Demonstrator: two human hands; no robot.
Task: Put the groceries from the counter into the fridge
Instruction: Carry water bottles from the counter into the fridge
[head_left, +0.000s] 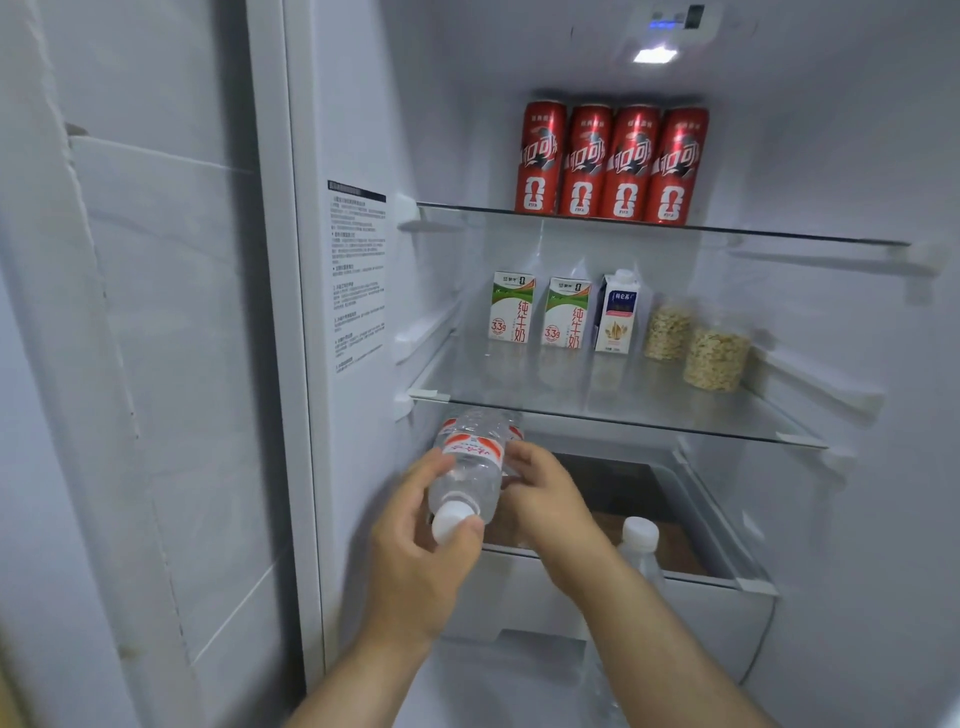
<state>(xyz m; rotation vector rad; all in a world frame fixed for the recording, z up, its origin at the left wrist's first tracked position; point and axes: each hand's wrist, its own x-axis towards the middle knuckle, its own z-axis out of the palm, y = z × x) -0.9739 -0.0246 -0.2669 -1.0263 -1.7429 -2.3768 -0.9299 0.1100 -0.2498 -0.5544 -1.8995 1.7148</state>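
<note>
Fridge (831, 156) is standing open, white-walled; under its middle glass shelf (623, 400) a clear ribbed plastic water bottle (474, 462) is slanting cap-outward, the left hand (415, 566) gripping its white-capped neck, the right hand (548, 501) grasping its labelled side.

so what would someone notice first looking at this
The four red cans lined up on the top glass shelf pull the eye first. Next comes the clear water bottle low in the centre, held cap toward the camera between the left hand and right hand, just under the middle shelf where milk cartons and oat jars stand.
</note>
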